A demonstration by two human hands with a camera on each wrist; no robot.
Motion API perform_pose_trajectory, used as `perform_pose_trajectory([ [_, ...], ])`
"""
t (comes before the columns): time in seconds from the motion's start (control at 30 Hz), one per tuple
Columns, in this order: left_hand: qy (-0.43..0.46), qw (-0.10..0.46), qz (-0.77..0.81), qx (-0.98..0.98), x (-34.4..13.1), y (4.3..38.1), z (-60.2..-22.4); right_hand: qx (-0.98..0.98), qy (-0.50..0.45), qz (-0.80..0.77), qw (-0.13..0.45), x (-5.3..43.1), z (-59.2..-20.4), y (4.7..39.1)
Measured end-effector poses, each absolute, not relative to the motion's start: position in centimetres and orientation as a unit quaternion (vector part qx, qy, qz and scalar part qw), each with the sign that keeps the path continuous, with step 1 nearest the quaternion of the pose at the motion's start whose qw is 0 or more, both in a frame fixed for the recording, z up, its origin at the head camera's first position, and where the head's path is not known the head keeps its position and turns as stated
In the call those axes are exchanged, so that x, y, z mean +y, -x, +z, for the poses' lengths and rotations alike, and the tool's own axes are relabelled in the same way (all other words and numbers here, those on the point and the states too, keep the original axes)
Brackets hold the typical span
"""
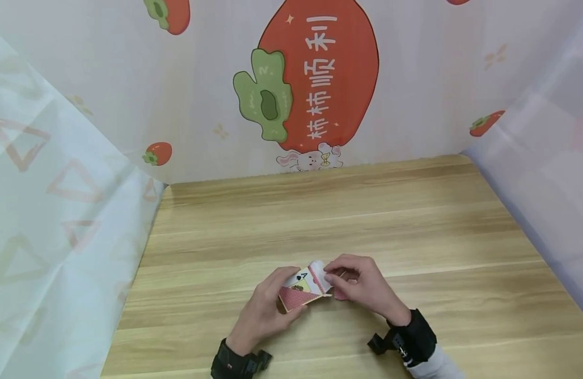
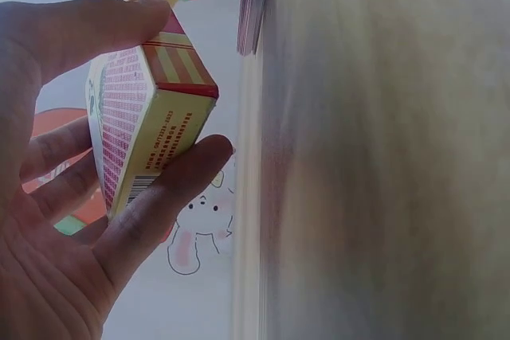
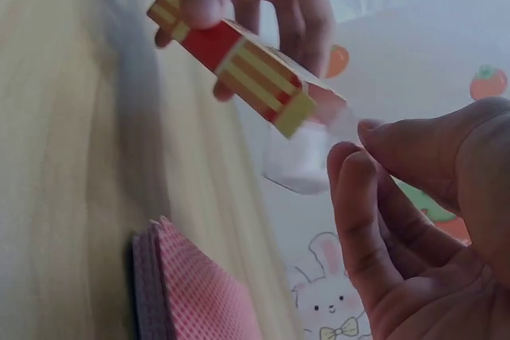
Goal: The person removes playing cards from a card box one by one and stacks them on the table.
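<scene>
My left hand grips a playing card box, its thumb on one side and fingers on the other. The box is raised off the table and tilted, with red-checked printing and an ace of spades on its face. Its end toward the right is open, with white flaps standing out. There my right hand pinches a flap between thumb and forefinger. A stack of red-backed playing cards lies on the table below the right hand, mostly hidden by it in the head view.
The wood-grain table carries the card stack. A white printed sheet with persimmons and a rabbit stands behind it. Pale sheets hang at the left and right edges.
</scene>
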State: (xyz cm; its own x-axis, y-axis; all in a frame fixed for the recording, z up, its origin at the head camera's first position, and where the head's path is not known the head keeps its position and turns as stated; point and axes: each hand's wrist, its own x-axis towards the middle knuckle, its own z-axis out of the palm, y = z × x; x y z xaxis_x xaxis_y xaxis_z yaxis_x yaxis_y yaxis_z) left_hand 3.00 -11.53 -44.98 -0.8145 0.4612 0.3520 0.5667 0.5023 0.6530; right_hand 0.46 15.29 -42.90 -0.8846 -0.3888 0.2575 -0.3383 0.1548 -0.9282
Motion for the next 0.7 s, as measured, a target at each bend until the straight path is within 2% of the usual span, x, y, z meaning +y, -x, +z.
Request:
perform_pose_trajectory([
  [0.27,0.315,0.068,-0.402,-0.857,-11.5,-3.0,-45.0,0.796,0.259,-0.546,0.002,14.2,-43.3,-0.8],
  [0.7,0.332,0.074,-0.400,-0.851,-11.2,-3.1,-44.9,0.819,0.234,-0.522,0.051,14.2,-43.0,-1.2],
])
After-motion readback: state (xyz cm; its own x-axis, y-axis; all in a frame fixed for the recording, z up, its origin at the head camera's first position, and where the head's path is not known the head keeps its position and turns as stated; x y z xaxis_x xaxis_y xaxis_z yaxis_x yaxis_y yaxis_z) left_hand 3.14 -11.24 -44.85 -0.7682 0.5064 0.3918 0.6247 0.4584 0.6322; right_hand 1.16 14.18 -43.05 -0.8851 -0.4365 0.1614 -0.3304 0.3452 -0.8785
